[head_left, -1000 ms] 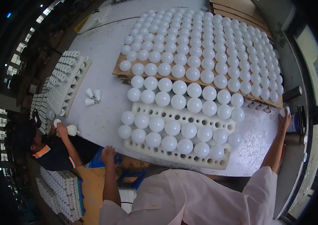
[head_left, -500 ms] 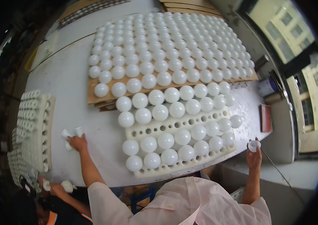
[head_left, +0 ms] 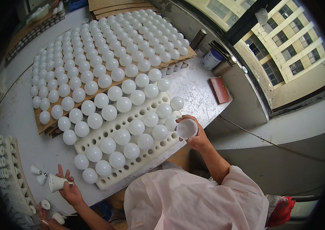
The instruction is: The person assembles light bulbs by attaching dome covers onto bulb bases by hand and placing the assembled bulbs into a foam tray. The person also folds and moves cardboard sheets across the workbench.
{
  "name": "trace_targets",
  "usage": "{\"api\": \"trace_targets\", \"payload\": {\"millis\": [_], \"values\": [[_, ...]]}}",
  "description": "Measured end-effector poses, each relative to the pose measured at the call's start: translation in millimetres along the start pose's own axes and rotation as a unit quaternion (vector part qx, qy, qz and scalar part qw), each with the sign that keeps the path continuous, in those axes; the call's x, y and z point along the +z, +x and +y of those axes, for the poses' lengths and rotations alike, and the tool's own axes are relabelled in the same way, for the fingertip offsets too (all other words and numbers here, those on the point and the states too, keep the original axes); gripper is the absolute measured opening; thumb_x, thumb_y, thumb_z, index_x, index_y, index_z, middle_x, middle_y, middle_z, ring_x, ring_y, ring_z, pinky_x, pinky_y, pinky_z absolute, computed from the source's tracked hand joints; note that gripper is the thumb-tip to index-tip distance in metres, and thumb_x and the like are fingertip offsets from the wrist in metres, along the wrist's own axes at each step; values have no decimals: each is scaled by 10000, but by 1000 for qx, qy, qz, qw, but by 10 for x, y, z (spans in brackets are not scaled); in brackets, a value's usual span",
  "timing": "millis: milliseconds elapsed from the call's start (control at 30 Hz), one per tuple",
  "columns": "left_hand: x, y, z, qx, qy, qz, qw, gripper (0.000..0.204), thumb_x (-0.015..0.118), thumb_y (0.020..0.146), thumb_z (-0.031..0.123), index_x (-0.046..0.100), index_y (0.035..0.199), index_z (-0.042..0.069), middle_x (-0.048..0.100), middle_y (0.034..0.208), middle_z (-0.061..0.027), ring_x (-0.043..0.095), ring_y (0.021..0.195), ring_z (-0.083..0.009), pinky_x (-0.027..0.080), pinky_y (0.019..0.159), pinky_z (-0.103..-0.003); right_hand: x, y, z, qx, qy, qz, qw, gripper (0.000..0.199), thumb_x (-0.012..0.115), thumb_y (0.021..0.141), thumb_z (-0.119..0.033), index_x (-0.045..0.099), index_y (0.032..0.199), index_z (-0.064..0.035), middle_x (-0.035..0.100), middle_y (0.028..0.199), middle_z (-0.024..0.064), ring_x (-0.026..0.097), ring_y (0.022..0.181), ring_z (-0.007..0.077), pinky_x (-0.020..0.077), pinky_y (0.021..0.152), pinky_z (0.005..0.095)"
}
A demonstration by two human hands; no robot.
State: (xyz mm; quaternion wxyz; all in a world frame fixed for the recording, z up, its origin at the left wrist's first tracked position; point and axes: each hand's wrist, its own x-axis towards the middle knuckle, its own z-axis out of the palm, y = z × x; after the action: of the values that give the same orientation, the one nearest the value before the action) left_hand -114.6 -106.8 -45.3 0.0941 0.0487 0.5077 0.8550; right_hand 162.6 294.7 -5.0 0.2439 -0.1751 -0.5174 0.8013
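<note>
My left hand (head_left: 71,193) is turned palm up at the lower left, holding a white cone-shaped lamp base (head_left: 56,183) with some fingers stretched out. Small white cones (head_left: 39,174) lie on the table just beyond it. My right hand (head_left: 199,135) grips a hollow white bulb cover (head_left: 187,129), its round opening facing up. That hand is at the right end of a white foam tray (head_left: 134,164) with holes, on which rows of round white bulbs (head_left: 122,136) stand.
Many more white bulbs (head_left: 105,81) fill a cardboard-based stack (head_left: 41,122) beyond. Racks of white cones (head_left: 11,174) stand left, near another person's hand (head_left: 44,222). A red block (head_left: 219,91), a tub (head_left: 211,59) and metal cylinders (head_left: 199,38) lie toward the window.
The view has swung right. My left hand, earlier reaching down among the cones, now has one lifted in it. My right hand has brought the cover from beyond the table's right edge to the foam tray.
</note>
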Motion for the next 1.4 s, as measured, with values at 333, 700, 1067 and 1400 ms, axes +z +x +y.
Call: {"api": "trace_targets", "payload": {"millis": [333, 700, 1067, 1400], "values": [[1801, -902, -674, -210, 154, -377, 889, 410, 703, 685, 59, 589, 1073, -10, 639, 1008, -80, 592, 894, -134, 476, 774, -286, 238, 197, 359, 30, -74, -219, 972, 889, 823, 625, -242, 312, 1335, -79, 485, 1235, 132, 583, 1006, 233, 478, 837, 345], [1857, -947, -766, -260, 151, -368, 880, 362, 666, 694, 66, 596, 1040, -13, 649, 919, -69, 610, 800, -130, 492, 710, -280, 266, 192, 416, 20, -71, -246, 966, 881, 825, 630, -292, 336, 1327, -69, 491, 1221, 113, 492, 1106, 189, 402, 932, 332], [1781, -882, -693, -229, 181, -385, 876, 383, 675, 690, 37, 563, 1046, -49, 644, 854, -96, 603, 676, -119, 504, 575, -255, 415, 205, 203, 5, -212, -291, 933, 788, 796, 634, -240, 391, 1286, -62, 503, 1211, 100, 479, 1135, 222, 377, 963, 350], [1685, -691, -383, -262, 301, -381, 834, 450, 740, 661, 154, 597, 1052, -16, 651, 954, -102, 605, 873, -146, 475, 793, -296, 486, 149, 147, -40, -362, -312, 878, 882, 816, 611, -177, 345, 1351, -86, 499, 1254, 123, 476, 1176, 279, 382, 987, 391]]}}
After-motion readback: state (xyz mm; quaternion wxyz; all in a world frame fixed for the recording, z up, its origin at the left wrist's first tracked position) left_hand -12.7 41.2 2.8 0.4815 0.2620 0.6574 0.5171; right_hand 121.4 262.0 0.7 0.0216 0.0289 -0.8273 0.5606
